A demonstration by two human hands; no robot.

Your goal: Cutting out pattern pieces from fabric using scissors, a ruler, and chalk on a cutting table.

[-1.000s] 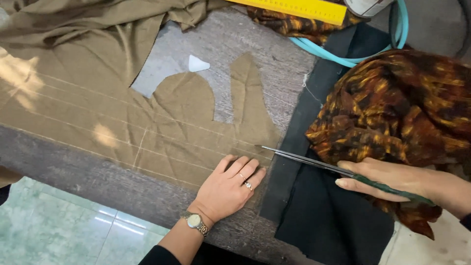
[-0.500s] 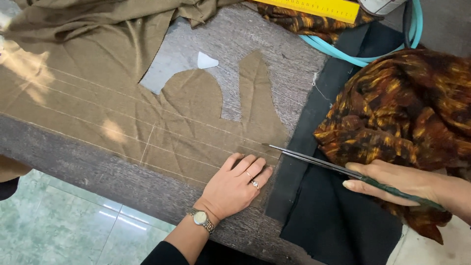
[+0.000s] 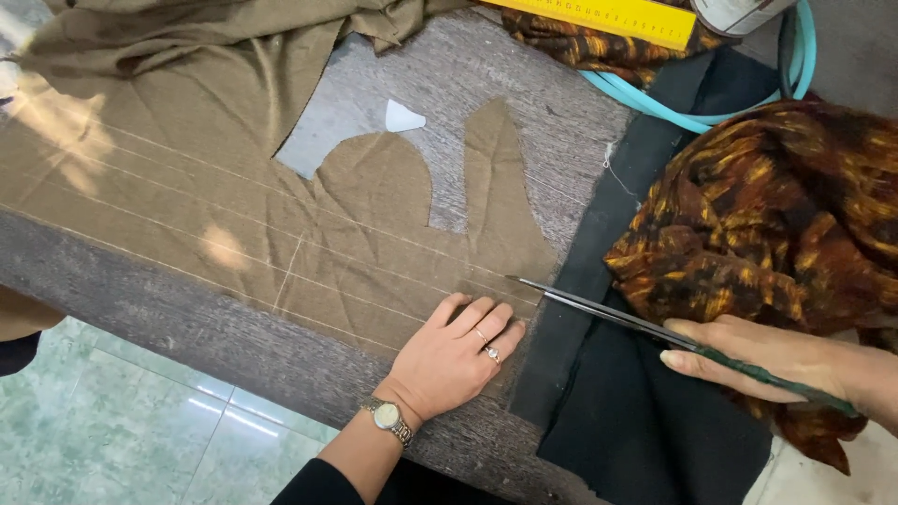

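**Fabric Cutting Station — Hand and Tool Positions**

The left hand (image 3: 458,353) lay flat, fingers extended and released, pressing the olive-brown fabric (image 3: 281,234) against the table (image 3: 215,337). It wore a wristwatch (image 3: 388,419) and rings. The right hand (image 3: 776,360) was clenched around the green handles of the scissors (image 3: 608,313), entering from 3 o'clock. The blades were nearly closed — their tips met the fabric's right edge, just at 1 o'clock of the left hand's fingertips.

The fabric spread from the table's centre toward 9 o'clock, carried chalk lines and showed curved cut-outs at 12 o'clock of the left hand. A small white scrap (image 3: 404,116) lay on bare table inside one cut-out. Black cloth (image 3: 636,421) lay beneath the scissors. A patterned orange-brown cloth (image 3: 786,206) was heaped at 3 o'clock. A yellow ruler (image 3: 608,17) and a turquoise loop (image 3: 692,108) sat at 1 o'clock.
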